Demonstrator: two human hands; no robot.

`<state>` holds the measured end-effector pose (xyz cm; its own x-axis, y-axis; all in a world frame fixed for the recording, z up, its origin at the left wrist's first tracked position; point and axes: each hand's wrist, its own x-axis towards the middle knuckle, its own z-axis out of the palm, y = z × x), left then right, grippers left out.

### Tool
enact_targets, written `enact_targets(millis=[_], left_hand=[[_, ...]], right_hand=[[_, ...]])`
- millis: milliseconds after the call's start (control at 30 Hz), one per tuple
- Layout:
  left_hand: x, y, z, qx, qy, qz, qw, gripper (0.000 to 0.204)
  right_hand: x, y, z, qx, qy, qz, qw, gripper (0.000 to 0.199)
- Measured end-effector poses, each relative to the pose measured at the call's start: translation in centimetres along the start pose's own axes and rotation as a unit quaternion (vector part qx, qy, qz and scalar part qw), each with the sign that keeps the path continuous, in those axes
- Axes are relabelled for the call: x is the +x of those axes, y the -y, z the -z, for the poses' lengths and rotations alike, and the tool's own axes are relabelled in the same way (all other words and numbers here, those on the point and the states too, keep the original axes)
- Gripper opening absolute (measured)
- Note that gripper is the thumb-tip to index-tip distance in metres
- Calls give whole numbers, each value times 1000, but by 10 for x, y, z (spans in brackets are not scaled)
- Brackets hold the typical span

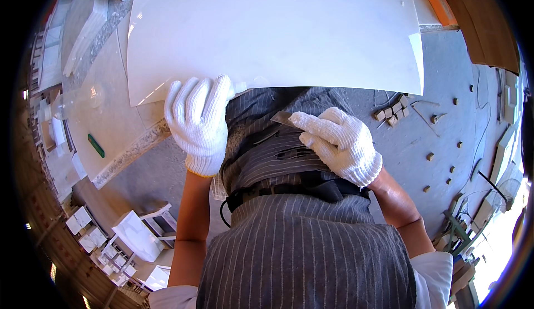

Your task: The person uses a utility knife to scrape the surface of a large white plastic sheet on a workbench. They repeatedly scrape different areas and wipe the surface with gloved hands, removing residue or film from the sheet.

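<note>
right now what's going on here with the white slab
A person in white gloves stands at a large white slab. The left hand rests on its near edge. The right hand holds a thin flat blade close to the striped apron, just short of the slab. Small blocks lie on the floor.

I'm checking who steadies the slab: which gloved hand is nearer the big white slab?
Left. The left hand rests its fingers on the near edge of the white slab. The right hand sits lower, against the striped apron, holding a small flat blade.
</note>
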<state>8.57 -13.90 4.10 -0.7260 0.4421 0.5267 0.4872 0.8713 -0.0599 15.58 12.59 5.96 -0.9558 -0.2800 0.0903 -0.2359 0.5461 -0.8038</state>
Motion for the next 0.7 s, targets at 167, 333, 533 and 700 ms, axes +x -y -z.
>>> enact_targets(millis=[167, 333, 533, 700], left_hand=[[2, -2, -2, 18, -6, 1, 1000, 38], [2, -2, -2, 20, -2, 1, 1000, 37], [4, -2, -1, 21, 1, -2, 1000, 37], [4, -3, -1, 21, -3, -3, 1000, 36]], right_hand=[[-1, -1, 0, -4, -1, -4, 1000, 32], [-1, -2, 0, 9, -1, -10, 1000, 32], [0, -1, 1, 15, 7, -21, 1000, 33], [0, -2, 1, 15, 2, -19, 1000, 32]])
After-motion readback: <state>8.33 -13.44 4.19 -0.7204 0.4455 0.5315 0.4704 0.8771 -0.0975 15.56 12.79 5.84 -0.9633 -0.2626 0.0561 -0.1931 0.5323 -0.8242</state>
